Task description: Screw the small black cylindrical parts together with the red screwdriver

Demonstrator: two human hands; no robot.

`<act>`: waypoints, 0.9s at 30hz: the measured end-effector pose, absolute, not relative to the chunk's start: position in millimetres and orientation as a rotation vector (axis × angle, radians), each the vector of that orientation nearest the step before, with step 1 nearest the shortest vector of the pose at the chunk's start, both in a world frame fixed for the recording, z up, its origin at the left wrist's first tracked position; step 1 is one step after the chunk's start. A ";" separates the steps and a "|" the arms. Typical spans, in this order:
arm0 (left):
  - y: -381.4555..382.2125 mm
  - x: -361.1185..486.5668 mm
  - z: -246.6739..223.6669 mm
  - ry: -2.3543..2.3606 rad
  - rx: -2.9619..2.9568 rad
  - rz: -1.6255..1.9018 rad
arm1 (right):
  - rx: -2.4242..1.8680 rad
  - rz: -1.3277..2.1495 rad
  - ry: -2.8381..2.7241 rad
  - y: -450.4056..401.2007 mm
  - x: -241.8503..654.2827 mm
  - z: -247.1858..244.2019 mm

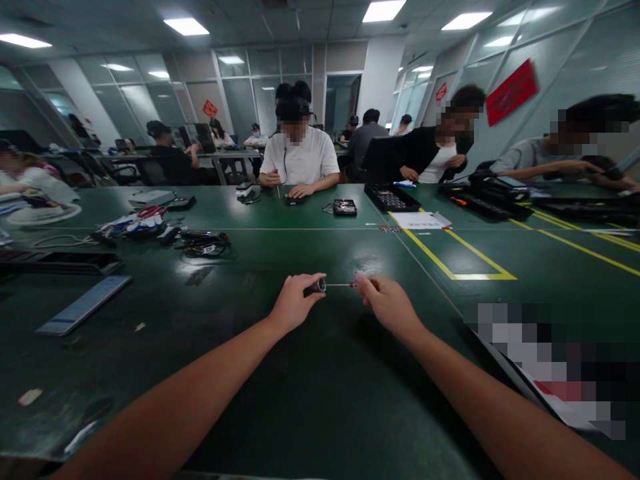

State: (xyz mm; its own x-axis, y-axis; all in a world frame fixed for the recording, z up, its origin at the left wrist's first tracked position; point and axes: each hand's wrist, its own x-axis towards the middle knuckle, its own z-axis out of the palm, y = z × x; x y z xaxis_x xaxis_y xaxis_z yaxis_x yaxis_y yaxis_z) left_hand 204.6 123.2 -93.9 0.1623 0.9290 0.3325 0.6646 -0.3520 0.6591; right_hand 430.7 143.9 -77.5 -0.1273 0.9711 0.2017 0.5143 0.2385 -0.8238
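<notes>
Near the middle of the view, my left hand (299, 300) is closed round a small dark cylindrical part (320, 286) with a round, ringed end facing right. Across from it, my right hand (389, 303) pinches the red handle of a thin screwdriver (341, 285). The metal shaft points left, and its tip is at or very near the end of the cylindrical part; whether it touches cannot be made out. Both hands are held over the green table (310, 393).
Cables and tools (205, 244) lie at the left, beside a flat grey-blue panel (85, 305). Across the table a person in a white shirt (300, 157) handles a small dark object. Black trays (393, 198), yellow tape lines and paper (420, 220) are at the right.
</notes>
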 end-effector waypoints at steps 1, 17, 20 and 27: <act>123.5 204.7 -93.8 1.523 2.081 1.018 | -1.324 0.779 -1.763 144.5 430.4 -79.4; 124.8 204.9 -99.6 1.485 2.169 0.918 | -1.237 0.796 -1.720 130.8 424.4 -74.0; 124.7 203.4 -100.8 1.485 2.175 0.918 | -1.151 0.810 -1.697 127.0 422.7 -75.0; 124.4 202.8 -101.6 1.463 2.187 0.920 | -1.252 0.755 -1.717 123.0 422.7 -69.2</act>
State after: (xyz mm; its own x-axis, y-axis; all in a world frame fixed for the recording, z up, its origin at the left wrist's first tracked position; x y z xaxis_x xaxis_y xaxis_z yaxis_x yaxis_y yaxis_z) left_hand 202.8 124.4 -101.6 0.2552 0.9124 0.3200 0.6836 -0.4043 0.6076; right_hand 422.7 123.0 -69.2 -0.1289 0.9493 0.2868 0.4301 0.3141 -0.8464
